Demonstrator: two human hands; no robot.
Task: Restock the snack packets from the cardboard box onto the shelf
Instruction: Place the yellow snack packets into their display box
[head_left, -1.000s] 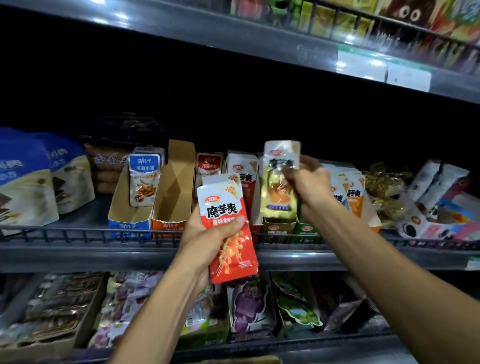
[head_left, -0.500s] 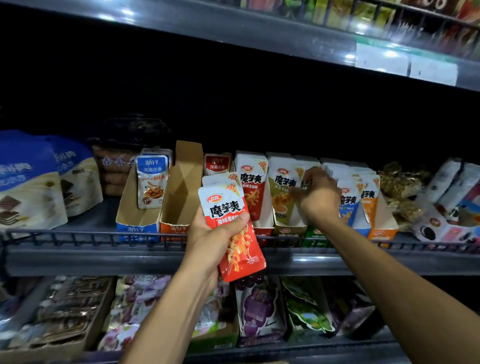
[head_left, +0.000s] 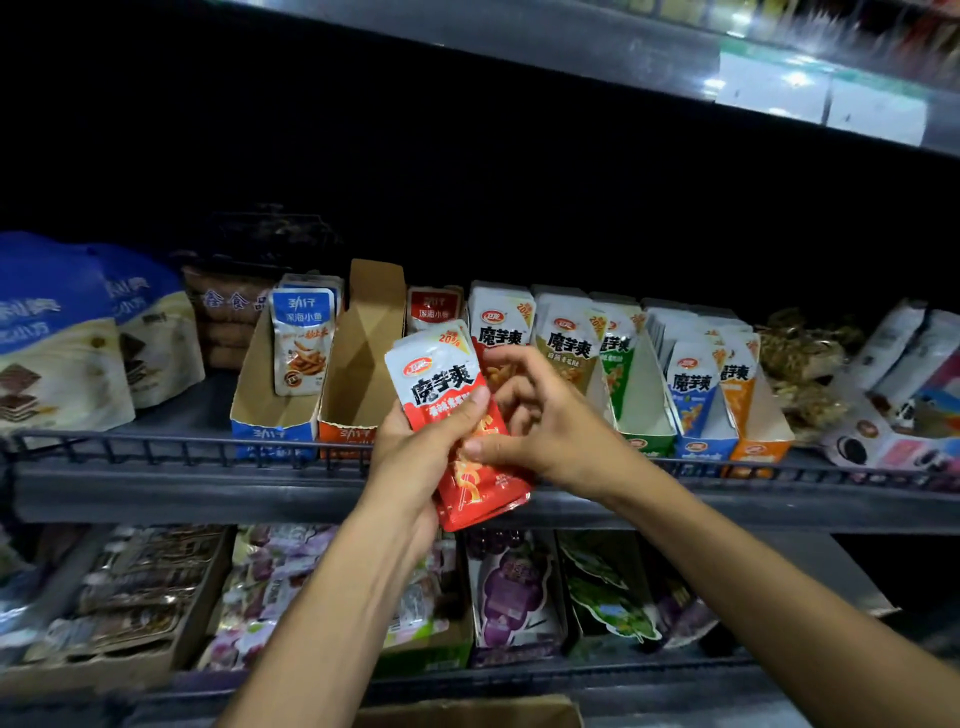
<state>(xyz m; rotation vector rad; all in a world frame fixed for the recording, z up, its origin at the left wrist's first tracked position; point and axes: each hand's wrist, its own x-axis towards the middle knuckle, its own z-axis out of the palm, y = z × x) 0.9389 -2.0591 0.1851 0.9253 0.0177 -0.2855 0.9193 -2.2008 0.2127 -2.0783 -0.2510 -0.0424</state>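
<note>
My left hand (head_left: 415, 457) grips a small stack of red-and-white snack packets (head_left: 441, 379) in front of the middle shelf (head_left: 156, 488). My right hand (head_left: 535, 421) has come onto the same stack, its thumb and fingers pinching the front red packet near its lower half. Behind the hands, display cartons on the shelf hold standing packets: red (head_left: 501, 332), olive-yellow (head_left: 569, 343), green (head_left: 618, 364), blue (head_left: 693, 384) and orange (head_left: 740, 379). An empty brown carton (head_left: 363, 353) stands left of the hands. The top edge of the cardboard box (head_left: 467, 712) shows at the bottom.
Blue-and-cream bags (head_left: 57, 353) sit at the shelf's left, a blue fish-snack packet (head_left: 304, 338) in its carton beside them. Mixed wrapped snacks (head_left: 883, 395) lie at the right. A wire rail (head_left: 156, 447) runs along the shelf front. The lower shelf holds trays of packets (head_left: 509, 587).
My right hand has left the olive-yellow packet standing in its carton and moved left and down onto the red stack in my left hand. The left hand has hardly moved.
</note>
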